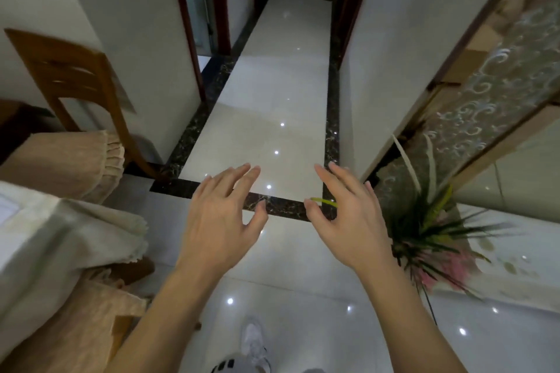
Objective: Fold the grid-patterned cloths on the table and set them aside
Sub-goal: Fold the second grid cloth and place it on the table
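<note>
Glossy pale floor tile (281, 118) fills most of the view, and the only cloth around is the cream, lace-edged table cover (75, 236) at near left, draped over the table edge; no grid pattern or separate cloths show on it, so I can't tell where those are. That puts the table closer to the left hand (219, 218) than the right hand (348, 218). Both hover over the floor with fingers spread loose, gripping nothing, so I'd guess a turn left comes first.

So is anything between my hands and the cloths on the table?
Can't tell: no grid-patterned cloth shows. Both the left hand and right hand hang open over bare floor; the cloth-covered table lies to the left, nothing between.
</note>
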Available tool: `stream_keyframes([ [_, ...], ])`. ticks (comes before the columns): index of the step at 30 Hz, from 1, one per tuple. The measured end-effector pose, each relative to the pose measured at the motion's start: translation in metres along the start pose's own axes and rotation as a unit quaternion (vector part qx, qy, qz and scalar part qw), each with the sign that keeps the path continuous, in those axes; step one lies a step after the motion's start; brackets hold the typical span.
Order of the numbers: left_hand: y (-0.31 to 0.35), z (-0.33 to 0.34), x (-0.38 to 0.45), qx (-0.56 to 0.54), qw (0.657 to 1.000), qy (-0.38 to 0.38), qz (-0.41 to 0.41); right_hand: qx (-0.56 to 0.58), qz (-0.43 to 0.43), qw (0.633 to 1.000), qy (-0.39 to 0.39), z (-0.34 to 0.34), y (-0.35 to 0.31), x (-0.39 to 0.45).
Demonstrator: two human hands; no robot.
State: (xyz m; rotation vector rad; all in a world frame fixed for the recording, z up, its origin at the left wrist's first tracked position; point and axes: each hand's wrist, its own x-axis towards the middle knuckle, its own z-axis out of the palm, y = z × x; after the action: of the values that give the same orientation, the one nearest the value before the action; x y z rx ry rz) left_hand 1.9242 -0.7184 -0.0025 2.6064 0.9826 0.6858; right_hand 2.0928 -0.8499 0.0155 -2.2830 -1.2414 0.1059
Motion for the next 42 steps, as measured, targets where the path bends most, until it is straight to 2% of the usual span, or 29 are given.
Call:
stream_keyframes([
  [15, -0.119, -0.006, 0.124, 0.077, 0.983, 0.025, -0.163, 0.042, -0.135, 0.985, -0.099, 0.099, -0.061, 0.210],
  [25, -0.196, -0.015, 0.223, 0.121, 0.950, 0.057, -0.283, 0.054, -0.268, 0.945, -0.178, 0.168, -0.119, 0.379],
  [32, -0.240, -0.027, 0.241, 0.146, 0.908, 0.101, -0.378, 0.088, -0.367, 0.893, -0.246, 0.224, -0.185, 0.445],
  [42, -0.291, -0.057, 0.173, 0.182, 0.819, 0.182, -0.513, 0.109, -0.515, 0.780, -0.339, 0.305, -0.301, 0.425],
])
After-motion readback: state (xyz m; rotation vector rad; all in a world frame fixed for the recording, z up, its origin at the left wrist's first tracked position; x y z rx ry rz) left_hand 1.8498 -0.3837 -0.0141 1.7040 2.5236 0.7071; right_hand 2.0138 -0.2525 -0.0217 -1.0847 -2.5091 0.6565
